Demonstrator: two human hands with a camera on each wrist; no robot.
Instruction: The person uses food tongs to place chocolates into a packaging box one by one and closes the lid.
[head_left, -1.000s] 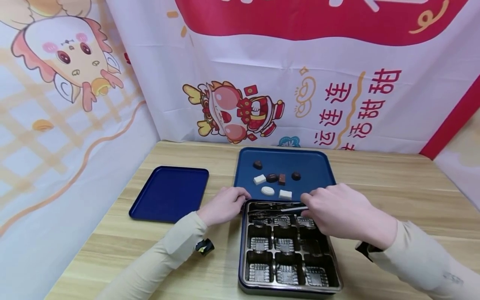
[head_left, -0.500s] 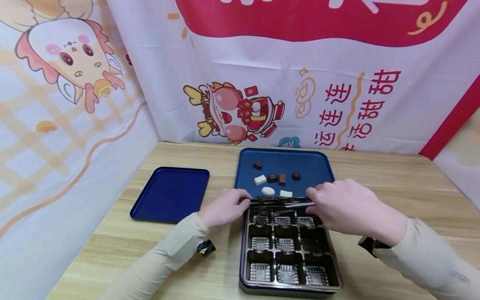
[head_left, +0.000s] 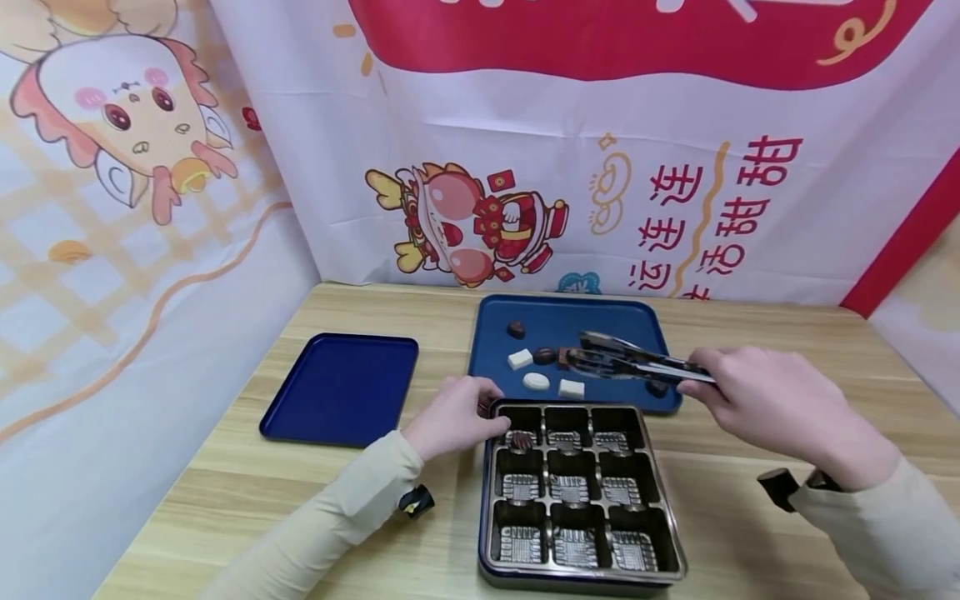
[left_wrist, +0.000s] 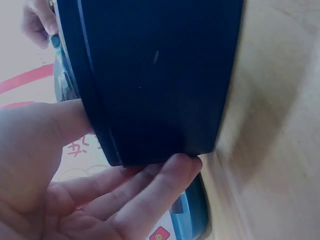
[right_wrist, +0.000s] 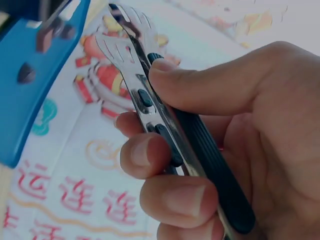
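My right hand (head_left: 772, 408) holds metal tongs (head_left: 637, 360) over the blue tray, its thumb and fingers wrapped round the dark ridged grips (right_wrist: 210, 170) in the right wrist view. Between the tongs' tips, no chocolate shows. With my left hand (head_left: 453, 417) I grip the far left corner of a tin box (head_left: 486, 500), thumb on the rim and fingers against the dark side wall (left_wrist: 160, 85). The box has a gold-brown insert of square compartments. One dark ridged chocolate (head_left: 522, 440) lies in its far left compartment; the other compartments show bare patterned bottoms.
Behind the box, the blue tray (head_left: 491, 317) carries white chocolates (head_left: 536, 381) and brown ones (head_left: 516, 330), partly covered by the tongs. A dark blue lid-like tray (head_left: 337, 387) lies to the left. A printed cloth (head_left: 337, 167) hangs behind the wooden table (head_left: 787, 358).
My right hand has lifted the tongs out of the box's far row and moved right and away, over the tray. The left hand stays at the corner, its thumb now lying on the rim.
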